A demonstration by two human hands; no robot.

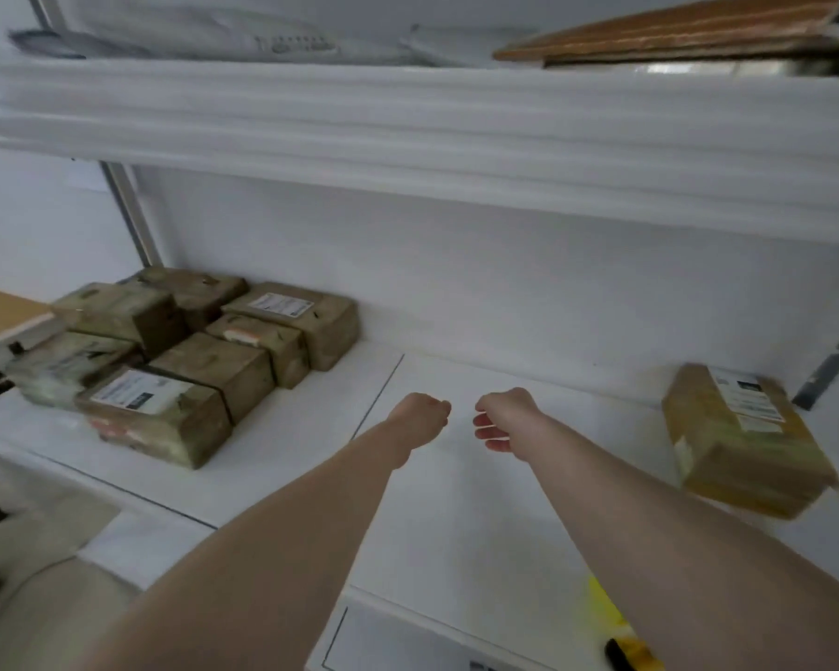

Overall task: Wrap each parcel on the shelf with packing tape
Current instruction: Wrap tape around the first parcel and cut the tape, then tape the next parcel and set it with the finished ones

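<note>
Several brown taped parcels (199, 360) are stacked in a group at the left of the white shelf (456, 477), some with white labels. One more brown parcel (742, 443) with a white label lies alone at the right, blurred. Both arms reach out over the bare middle of the shelf. My left hand (420, 418) is curled into a loose fist with nothing visible in it. My right hand (502, 418) hangs beside it, a small gap apart, fingers bent downward and empty. No tape roll is visible in either hand.
An upper white shelf (408, 133) overhangs the work area, carrying a flat brown cardboard piece (674, 31). A yellow and black object (626, 646) lies at the lower right near the shelf's front edge. A metal upright (132, 215) stands at the back left.
</note>
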